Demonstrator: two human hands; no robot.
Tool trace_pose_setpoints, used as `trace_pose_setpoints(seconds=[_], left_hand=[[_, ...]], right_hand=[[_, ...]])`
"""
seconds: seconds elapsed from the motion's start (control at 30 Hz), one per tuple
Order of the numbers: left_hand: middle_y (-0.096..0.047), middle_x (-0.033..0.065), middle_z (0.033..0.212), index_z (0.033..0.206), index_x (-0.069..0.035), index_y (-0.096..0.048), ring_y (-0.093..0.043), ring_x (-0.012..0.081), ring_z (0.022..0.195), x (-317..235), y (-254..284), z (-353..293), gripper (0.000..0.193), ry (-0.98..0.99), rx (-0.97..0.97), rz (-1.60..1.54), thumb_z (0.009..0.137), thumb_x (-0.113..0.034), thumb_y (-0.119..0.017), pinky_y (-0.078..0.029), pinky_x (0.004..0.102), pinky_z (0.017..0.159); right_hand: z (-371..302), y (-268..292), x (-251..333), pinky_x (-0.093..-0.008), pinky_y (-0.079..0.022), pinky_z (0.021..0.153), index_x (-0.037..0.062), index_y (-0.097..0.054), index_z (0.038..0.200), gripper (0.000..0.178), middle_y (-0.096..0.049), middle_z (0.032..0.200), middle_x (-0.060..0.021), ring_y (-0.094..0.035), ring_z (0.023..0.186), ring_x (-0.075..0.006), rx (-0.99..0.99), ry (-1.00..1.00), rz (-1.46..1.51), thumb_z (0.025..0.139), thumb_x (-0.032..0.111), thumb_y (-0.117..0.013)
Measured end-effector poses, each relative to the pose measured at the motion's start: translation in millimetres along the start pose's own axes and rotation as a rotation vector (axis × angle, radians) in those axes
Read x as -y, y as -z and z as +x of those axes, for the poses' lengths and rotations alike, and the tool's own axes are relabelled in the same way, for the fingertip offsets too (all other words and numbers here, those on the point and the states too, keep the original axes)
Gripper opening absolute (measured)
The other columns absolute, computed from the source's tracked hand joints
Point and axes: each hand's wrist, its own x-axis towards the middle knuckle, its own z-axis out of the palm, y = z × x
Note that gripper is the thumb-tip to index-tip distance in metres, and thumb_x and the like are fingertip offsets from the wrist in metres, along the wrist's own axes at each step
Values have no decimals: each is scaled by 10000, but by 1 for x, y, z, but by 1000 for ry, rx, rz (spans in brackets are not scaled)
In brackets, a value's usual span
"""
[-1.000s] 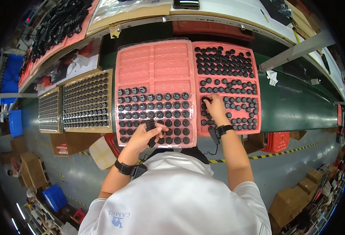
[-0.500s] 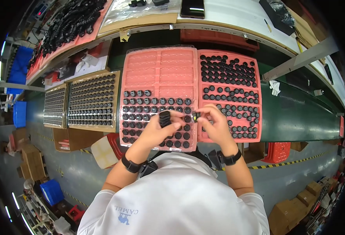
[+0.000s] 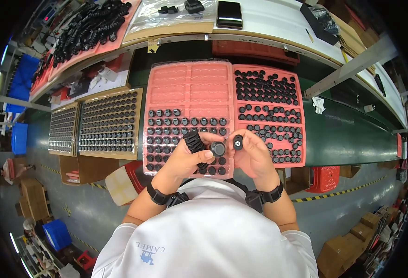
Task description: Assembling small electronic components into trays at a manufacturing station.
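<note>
My left hand (image 3: 180, 161) is closed around a stack of black ribbed, ring-like pieces (image 3: 194, 142). At its fingertips sits a round black cap-like part (image 3: 218, 148), its flat face up. My right hand (image 3: 255, 156) pinches a small black oval part (image 3: 238, 142) with a pale mark on its face. Both hands are close together over the lower right of a pink tray (image 3: 167, 88). Rows of black round parts (image 3: 158, 130) fill its nearer portion; the far pockets are bare pink. Some near rows are hidden by my hands.
A second pink tray (image 3: 269, 122) to the right holds many loose black caps. Two brown trays (image 3: 139, 106) of black parts lie left. Beyond is a white shelf with a phone (image 3: 229, 15) and a heap of black ribbed pieces (image 3: 93, 30). A metal post (image 3: 347, 65) slants at right.
The round black cap now shows at my left fingertips. My right hand has moved slightly right and turned, so the small part's marked face shows. The view has shifted a little.
</note>
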Motion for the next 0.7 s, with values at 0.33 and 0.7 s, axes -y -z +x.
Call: trace_pose_setpoints(seconds=[0.33, 0.7], left_hand=[[-563, 100, 1053, 1052, -7, -546, -486, 87, 681, -6, -5, -11, 322, -298, -103, 516, 763, -15, -688, -418, 237, 613], [-564, 103, 1056, 1047, -17, -567, -520, 117, 760, -14, -9, -14, 384, -505, -89, 720, 699, 90, -687, -446, 248, 644]], right_hand=[[2, -29, 0, -240, -410, 710, 2, -506, 1064, 237, -518, 875, -43, -489, 786, -105, -99, 292, -699, 939, 204, -510], [12, -40, -16, -210, -406, 738, 2, -466, 1056, 163, -502, 931, -29, -480, 812, -68, -90, 259, -463, 933, 108, -468]])
